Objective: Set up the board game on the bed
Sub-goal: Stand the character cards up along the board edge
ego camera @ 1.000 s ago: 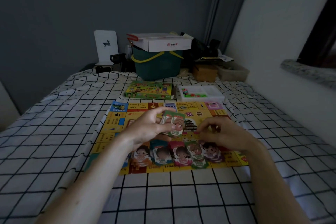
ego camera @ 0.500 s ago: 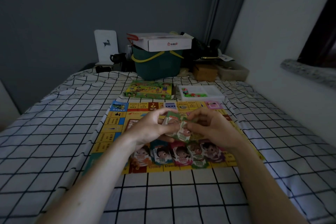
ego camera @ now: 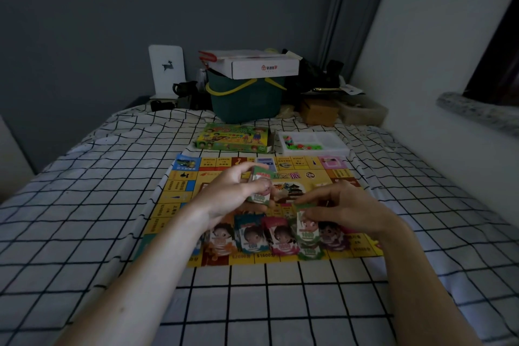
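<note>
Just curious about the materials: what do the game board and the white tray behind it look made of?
Board: probably printed paper or thin card, as it lies flat on the bed with a slight sheen. Tray: seemingly white moulded plastic, with smooth thin walls and compartments.

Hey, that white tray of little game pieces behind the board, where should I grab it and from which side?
Probably grip the white tray by its near long rim, coming from above over the game board. It lies flat and open-topped, so keep it level. The game box sits close on its left; its right side looks freer.
</note>
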